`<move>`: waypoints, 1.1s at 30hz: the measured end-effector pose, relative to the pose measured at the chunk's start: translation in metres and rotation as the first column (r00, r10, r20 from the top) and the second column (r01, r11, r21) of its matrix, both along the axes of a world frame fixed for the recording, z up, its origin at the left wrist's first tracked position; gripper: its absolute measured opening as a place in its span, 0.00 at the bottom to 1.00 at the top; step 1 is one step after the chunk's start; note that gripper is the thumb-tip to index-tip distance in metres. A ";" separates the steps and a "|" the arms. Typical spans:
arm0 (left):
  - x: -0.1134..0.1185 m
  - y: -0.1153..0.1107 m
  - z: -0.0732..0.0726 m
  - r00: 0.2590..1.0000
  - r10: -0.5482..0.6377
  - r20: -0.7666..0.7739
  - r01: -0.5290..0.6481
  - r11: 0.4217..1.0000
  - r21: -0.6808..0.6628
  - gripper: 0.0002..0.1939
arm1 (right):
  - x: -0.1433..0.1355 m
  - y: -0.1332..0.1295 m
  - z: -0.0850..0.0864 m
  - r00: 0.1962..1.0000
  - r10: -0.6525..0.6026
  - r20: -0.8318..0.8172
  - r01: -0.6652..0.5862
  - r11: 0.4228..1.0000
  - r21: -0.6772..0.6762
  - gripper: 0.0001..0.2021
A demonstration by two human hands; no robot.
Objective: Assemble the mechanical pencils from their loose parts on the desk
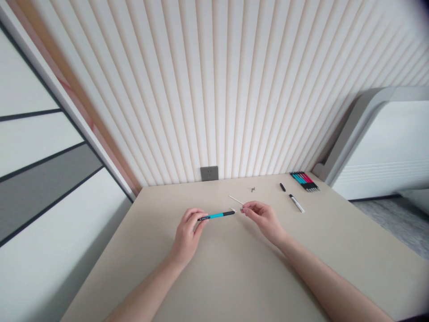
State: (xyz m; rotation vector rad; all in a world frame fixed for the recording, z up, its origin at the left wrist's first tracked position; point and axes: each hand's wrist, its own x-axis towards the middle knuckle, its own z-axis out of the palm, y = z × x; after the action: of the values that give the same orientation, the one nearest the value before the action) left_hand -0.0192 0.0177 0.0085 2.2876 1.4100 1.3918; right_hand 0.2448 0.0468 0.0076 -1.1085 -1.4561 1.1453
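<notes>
While our left hand [185, 233] pinches the black-and-turquoise pen [216, 216] by its left end over the beige tabletop [221, 277], the tip points toward the small grey piece [241, 210] our right hand [267, 222] pinches.

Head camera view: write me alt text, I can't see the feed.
The left hand holds a blue and black pen, tip toward the right hand, which pinches a small grey piece above a beige table. Farther right lie a short black piece, a white and black pen and a row of pens.

Head-height view, forward and down
</notes>
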 end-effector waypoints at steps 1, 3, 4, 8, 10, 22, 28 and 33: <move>0.000 0.000 0.000 1.000 -0.002 0.002 0.002 1.000 -0.001 0.05 | -0.002 -0.001 0.001 1.000 0.019 -0.014 -0.019 1.000 -0.016 0.19; 0.000 0.000 0.001 1.000 -0.011 0.002 0.011 1.000 -0.002 0.05 | -0.003 -0.002 0.001 0.999 0.037 -0.023 -0.037 0.999 -0.036 0.18; 0.000 -0.001 0.001 1.000 -0.016 0.002 0.016 1.000 -0.002 0.05 | -0.003 -0.002 0.000 0.999 0.036 -0.020 -0.036 0.999 -0.040 0.18; 0.001 -0.001 0.002 0.999 -0.034 0.007 0.034 0.999 -0.002 0.05 | 0.000 -0.001 -0.001 0.999 0.034 -0.008 -0.034 0.998 -0.049 0.19; 0.001 -0.001 0.002 0.999 -0.038 0.009 0.038 0.999 -0.002 0.05 | -0.001 -0.002 -0.001 0.999 0.047 -0.007 -0.047 0.997 -0.060 0.19; 0.002 -0.004 0.003 0.994 -0.107 0.016 0.108 0.994 -0.012 0.03 | -0.004 -0.003 -0.006 0.990 0.142 -0.026 -0.143 0.987 -0.070 0.19; 0.002 -0.004 0.002 0.988 -0.157 0.013 0.157 0.986 -0.051 0.03 | -0.004 -0.002 -0.007 0.988 0.154 -0.005 -0.154 0.985 -0.074 0.19; 0.002 -0.004 0.004 0.989 -0.146 0.005 0.146 0.988 -0.057 0.03 | -0.002 -0.004 -0.006 0.986 0.160 0.038 -0.158 0.986 -0.051 0.17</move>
State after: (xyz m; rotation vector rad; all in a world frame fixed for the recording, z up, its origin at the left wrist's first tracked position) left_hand -0.0173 0.0139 0.0122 2.3014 1.2375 1.2925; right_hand 0.2428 0.0427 0.0021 -1.0695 -1.5801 1.2805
